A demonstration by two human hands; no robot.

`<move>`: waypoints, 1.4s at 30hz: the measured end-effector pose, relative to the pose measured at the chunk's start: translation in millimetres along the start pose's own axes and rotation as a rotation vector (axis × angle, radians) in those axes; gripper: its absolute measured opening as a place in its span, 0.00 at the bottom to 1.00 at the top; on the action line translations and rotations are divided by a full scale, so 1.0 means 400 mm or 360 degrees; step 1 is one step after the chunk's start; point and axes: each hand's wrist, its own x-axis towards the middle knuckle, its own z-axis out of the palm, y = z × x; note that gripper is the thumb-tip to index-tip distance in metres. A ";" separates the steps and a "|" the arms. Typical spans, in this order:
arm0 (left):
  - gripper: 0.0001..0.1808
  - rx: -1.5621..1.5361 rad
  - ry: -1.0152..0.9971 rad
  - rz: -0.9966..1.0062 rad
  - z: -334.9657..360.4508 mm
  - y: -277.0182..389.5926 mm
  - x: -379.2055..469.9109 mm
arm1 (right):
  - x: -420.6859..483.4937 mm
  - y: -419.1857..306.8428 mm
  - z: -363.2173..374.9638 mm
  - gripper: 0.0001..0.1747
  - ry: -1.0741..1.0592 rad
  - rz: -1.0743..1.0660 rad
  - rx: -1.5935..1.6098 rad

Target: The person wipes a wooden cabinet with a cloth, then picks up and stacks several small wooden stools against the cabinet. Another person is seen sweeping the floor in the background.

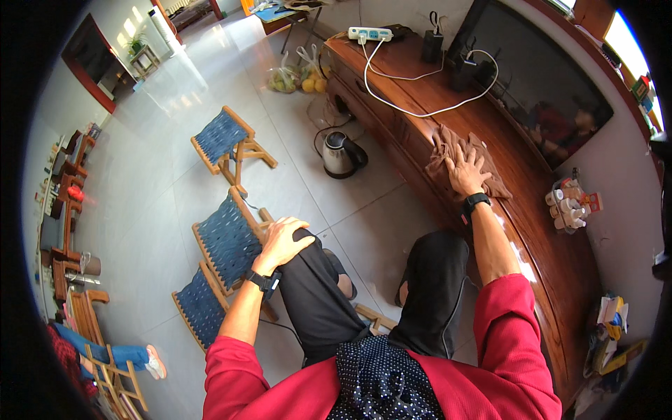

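Note:
My right hand point(467, 172) lies flat, fingers spread, on a crumpled brown cloth point(491, 157). The cloth rests on the glossy top of a long reddish-brown wooden cabinet point(530, 231), with part of it at the front edge. My left hand point(286, 240) rests on my left knee, in black trousers, and holds nothing. Beside that hand stands a folding stool with a woven blue seat point(228, 241). A flat-screen television point(525, 79) stands at the back of the cabinet, just beyond the cloth.
A white power strip point(370, 34) and a looping white cable point(399, 107) lie on the cabinet. An electric kettle point(340, 155) stands on the tiled floor near bags of fruit point(299, 79). Another woven stool point(223, 136) is farther off. A person point(105, 352) sits at the far left.

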 end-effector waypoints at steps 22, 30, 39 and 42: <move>0.18 0.0085 -0.0328 -0.0006 -0.037 -0.015 0.027 | 0.114 -0.007 0.001 0.35 0.0001 -0.0001 0.0039; 0.17 0.0036 -0.0298 -0.0093 -0.022 -0.009 0.044 | 0.163 -0.012 -0.003 0.36 0.0043 -0.0021 0.0032; 0.14 0.0032 -0.0247 -0.0123 -0.019 -0.008 0.059 | 0.268 -0.009 -0.033 0.38 -0.0171 -0.0020 0.0129; 0.15 0.0018 -0.0256 -0.0119 -0.020 -0.006 0.065 | 0.289 -0.003 -0.040 0.40 -0.0302 -0.0004 0.0147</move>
